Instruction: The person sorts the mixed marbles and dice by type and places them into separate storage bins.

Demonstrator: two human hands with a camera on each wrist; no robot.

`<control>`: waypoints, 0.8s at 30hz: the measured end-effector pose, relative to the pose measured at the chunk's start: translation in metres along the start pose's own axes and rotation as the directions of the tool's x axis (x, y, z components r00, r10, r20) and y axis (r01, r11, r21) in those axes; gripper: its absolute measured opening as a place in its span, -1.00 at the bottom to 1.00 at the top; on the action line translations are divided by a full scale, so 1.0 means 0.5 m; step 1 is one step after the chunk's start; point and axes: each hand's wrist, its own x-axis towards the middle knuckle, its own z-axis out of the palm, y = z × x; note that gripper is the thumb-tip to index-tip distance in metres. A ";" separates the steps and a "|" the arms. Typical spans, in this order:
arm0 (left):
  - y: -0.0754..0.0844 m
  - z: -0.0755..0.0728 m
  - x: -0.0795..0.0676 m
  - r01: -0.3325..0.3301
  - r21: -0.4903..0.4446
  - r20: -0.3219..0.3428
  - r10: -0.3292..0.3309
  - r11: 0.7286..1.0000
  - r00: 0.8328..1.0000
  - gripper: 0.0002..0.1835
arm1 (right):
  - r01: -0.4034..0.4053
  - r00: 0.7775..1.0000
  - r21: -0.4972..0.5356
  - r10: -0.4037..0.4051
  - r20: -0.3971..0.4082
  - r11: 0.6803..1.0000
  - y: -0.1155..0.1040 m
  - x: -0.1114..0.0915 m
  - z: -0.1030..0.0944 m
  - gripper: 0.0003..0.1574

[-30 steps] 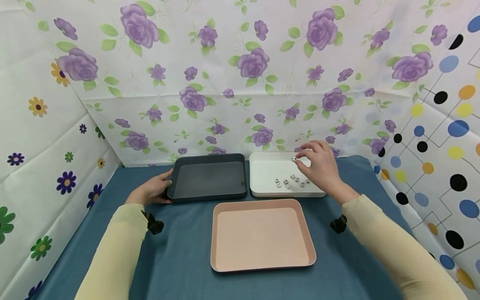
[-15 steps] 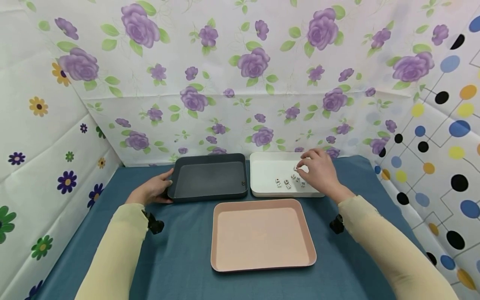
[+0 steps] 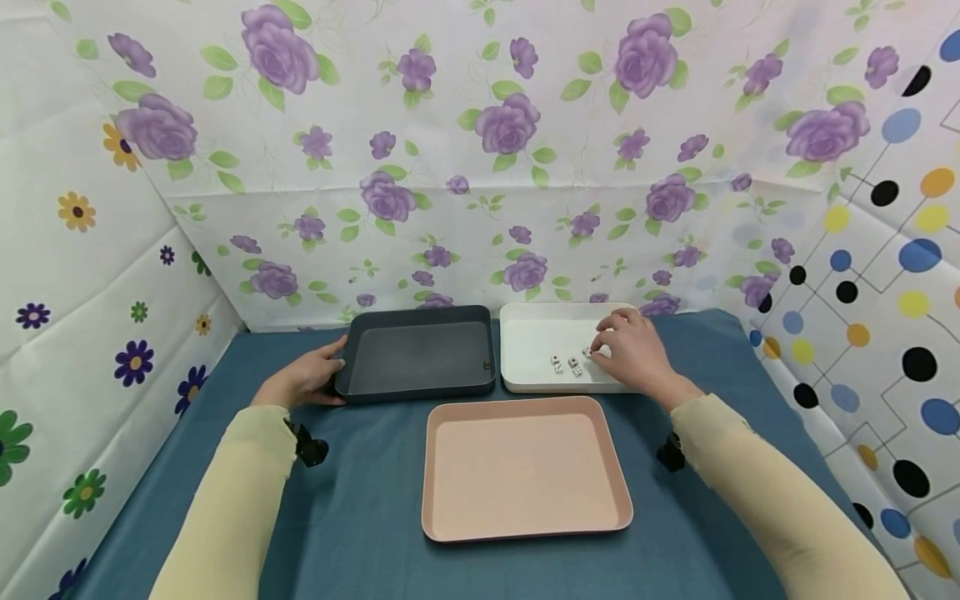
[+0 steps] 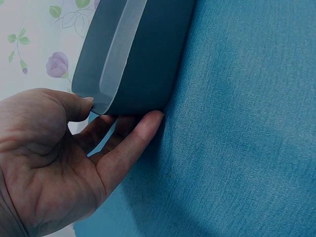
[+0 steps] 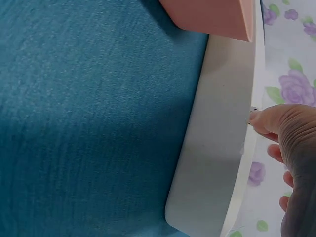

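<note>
At the left end of a dark grey tray (image 3: 420, 354), my left hand (image 3: 307, 379) grips the corner. In the left wrist view its thumb (image 4: 79, 106) is at the rim and the fingers rest along the outer wall. My right hand (image 3: 633, 354) reaches over a white tray (image 3: 540, 321) and pinches a small white die (image 5: 253, 109) between thumb and fingertips, low over the tray floor. Several more dice (image 3: 575, 367) lie in the white tray left of the hand; the hand hides the tray's right part. One small dark spot shows near the grey tray's right wall.
A pink tray (image 3: 525, 471) lies in front of the other two, on a blue cloth (image 3: 360, 500). Flowered sheets (image 3: 450, 125) rise behind and to the left; a dotted sheet (image 3: 885, 333) stands to the right.
My right hand has come down and slightly forward toward me with the die, from above the white tray to close over its floor. The left hand stays on the grey tray.
</note>
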 end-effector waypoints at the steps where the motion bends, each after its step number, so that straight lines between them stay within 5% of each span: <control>1: 0.000 0.000 0.000 0.000 0.000 -0.001 0.000 1.000 1.000 -0.32 | -0.002 1.000 -0.002 0.002 0.007 1.000 0.000 0.000 0.002 -0.91; 24: 0.004 0.005 -0.003 0.008 0.011 -0.015 -0.008 1.000 1.000 -0.32 | 0.023 0.997 -0.028 -0.021 0.070 0.999 -0.001 -0.006 0.022 -0.91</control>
